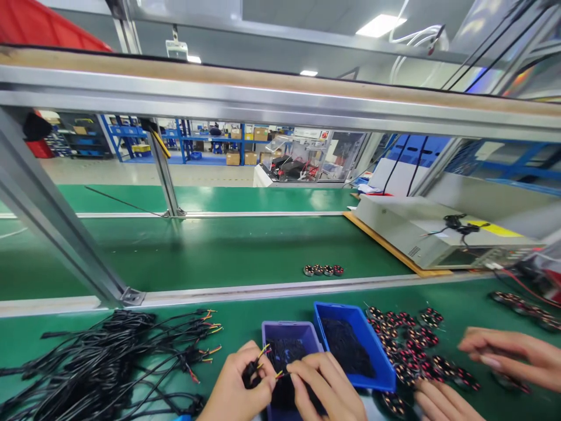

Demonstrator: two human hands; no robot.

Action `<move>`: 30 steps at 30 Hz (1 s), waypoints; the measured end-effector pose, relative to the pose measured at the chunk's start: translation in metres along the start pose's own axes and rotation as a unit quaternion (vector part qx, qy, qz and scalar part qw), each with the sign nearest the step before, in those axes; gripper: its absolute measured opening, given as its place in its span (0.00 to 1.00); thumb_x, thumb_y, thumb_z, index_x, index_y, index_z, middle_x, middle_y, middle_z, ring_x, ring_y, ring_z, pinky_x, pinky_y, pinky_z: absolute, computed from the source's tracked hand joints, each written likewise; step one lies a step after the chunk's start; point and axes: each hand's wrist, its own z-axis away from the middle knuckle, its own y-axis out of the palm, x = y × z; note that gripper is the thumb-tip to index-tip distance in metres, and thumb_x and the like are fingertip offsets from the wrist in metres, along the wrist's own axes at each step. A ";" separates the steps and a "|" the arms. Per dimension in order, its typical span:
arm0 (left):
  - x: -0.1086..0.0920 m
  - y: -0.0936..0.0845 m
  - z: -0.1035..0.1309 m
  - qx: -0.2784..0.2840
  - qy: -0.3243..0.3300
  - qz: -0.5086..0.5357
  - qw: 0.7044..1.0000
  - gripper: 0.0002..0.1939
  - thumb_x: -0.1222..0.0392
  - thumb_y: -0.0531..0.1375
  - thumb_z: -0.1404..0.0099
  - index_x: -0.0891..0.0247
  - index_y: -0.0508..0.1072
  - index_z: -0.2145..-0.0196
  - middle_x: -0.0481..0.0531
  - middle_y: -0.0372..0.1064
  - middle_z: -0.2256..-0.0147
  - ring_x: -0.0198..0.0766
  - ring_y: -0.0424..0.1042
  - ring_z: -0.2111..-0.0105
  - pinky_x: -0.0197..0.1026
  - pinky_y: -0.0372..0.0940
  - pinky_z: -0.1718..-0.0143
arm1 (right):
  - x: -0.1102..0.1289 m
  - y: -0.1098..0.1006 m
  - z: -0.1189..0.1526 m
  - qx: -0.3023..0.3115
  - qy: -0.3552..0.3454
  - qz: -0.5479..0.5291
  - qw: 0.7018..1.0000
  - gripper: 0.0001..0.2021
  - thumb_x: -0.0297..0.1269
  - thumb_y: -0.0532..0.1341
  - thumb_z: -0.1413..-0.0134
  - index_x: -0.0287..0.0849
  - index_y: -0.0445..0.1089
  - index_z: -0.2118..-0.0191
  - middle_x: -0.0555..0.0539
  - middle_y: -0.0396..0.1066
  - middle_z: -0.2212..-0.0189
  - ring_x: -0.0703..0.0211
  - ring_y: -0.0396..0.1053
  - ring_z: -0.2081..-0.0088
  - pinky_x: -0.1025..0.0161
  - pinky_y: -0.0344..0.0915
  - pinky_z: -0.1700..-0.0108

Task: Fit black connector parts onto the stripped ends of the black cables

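Observation:
My left hand is closed around a black cable whose thin yellow and red wire ends stick out between the fingers. Close beside it, my right hand pinches at one of those wire tips; a small dark piece seems to be at its fingertips, too small to name. Both hands are over a purple bin holding small black pieces. Just to the right stands a blue bin with more black pieces. A pile of black cables with bare coloured ends lies to the left.
Another person's hands work at the right by a heap of small round coil parts. Several more such parts sit in a row beyond the metal rail. A grey instrument stands at the back right. A metal post rises at left.

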 end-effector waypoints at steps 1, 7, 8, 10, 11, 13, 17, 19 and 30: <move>0.001 -0.001 -0.001 0.002 0.002 -0.006 1.000 0.07 0.70 0.56 0.47 0.64 0.75 0.75 0.48 0.63 0.73 0.37 0.64 0.70 0.36 0.58 0.69 | 0.000 0.000 0.000 0.001 -0.003 0.002 1.000 0.08 0.24 0.57 0.36 0.42 0.71 0.58 0.46 0.72 0.69 0.58 0.72 0.69 0.63 0.71 0.65; 0.002 -0.003 -0.001 0.016 0.001 -0.012 1.000 0.07 0.70 0.57 0.45 0.64 0.75 0.73 0.48 0.64 0.73 0.38 0.65 0.70 0.36 0.59 0.68 | -0.001 0.000 -0.001 0.003 -0.001 0.007 1.000 0.09 0.24 0.56 0.36 0.43 0.71 0.59 0.46 0.72 0.70 0.58 0.73 0.69 0.64 0.71 0.66; 0.002 -0.003 -0.001 0.017 0.001 -0.011 1.000 0.07 0.70 0.57 0.45 0.64 0.75 0.73 0.48 0.64 0.72 0.38 0.65 0.69 0.36 0.59 0.67 | 0.000 0.001 -0.001 0.009 -0.003 0.010 1.000 0.09 0.24 0.56 0.36 0.43 0.71 0.60 0.46 0.72 0.71 0.58 0.73 0.70 0.64 0.71 0.66; 0.002 -0.002 0.000 0.014 0.000 -0.003 1.000 0.06 0.68 0.58 0.43 0.64 0.76 0.73 0.49 0.64 0.72 0.39 0.65 0.69 0.37 0.59 0.66 | 0.000 0.004 0.000 0.022 -0.007 0.015 1.000 0.10 0.25 0.55 0.36 0.44 0.72 0.61 0.47 0.72 0.71 0.58 0.73 0.70 0.64 0.71 0.67; 0.001 -0.002 0.001 0.012 -0.002 0.004 1.000 0.06 0.66 0.59 0.41 0.64 0.76 0.72 0.49 0.64 0.72 0.39 0.64 0.69 0.37 0.59 0.66 | -0.001 0.006 0.001 0.026 -0.005 0.017 1.000 0.10 0.25 0.55 0.36 0.44 0.72 0.61 0.47 0.72 0.71 0.57 0.73 0.70 0.64 0.71 0.67; -0.001 -0.001 0.002 0.005 -0.005 0.015 1.000 0.08 0.59 0.61 0.39 0.64 0.75 0.73 0.49 0.63 0.72 0.39 0.63 0.70 0.38 0.58 0.67 | -0.001 0.009 0.004 0.032 0.004 0.010 0.999 0.09 0.26 0.55 0.35 0.44 0.72 0.60 0.46 0.72 0.70 0.57 0.73 0.69 0.63 0.72 0.66; -0.008 -0.001 0.004 -0.007 -0.002 0.010 1.000 0.15 0.50 0.61 0.37 0.64 0.73 0.75 0.48 0.63 0.74 0.39 0.62 0.69 0.39 0.57 0.64 | -0.001 0.012 0.007 0.036 0.032 -0.049 0.998 0.11 0.27 0.55 0.33 0.44 0.74 0.54 0.46 0.74 0.68 0.57 0.74 0.67 0.64 0.73 0.63; -0.010 -0.003 0.004 0.004 -0.012 0.011 1.000 0.15 0.50 0.60 0.36 0.63 0.72 0.75 0.48 0.64 0.74 0.39 0.61 0.69 0.39 0.57 0.64 | -0.001 0.010 0.006 0.025 0.058 -0.078 0.995 0.12 0.28 0.55 0.33 0.45 0.74 0.52 0.46 0.76 0.67 0.58 0.75 0.66 0.66 0.73 0.62; -0.017 -0.005 0.005 0.029 -0.043 0.036 0.998 0.15 0.48 0.60 0.36 0.63 0.71 0.73 0.46 0.61 0.73 0.38 0.59 0.70 0.38 0.55 0.66 | -0.002 0.006 0.006 -0.041 0.220 -0.113 0.968 0.14 0.48 0.61 0.36 0.48 0.80 0.67 0.45 0.79 0.65 0.52 0.78 0.62 0.63 0.74 0.57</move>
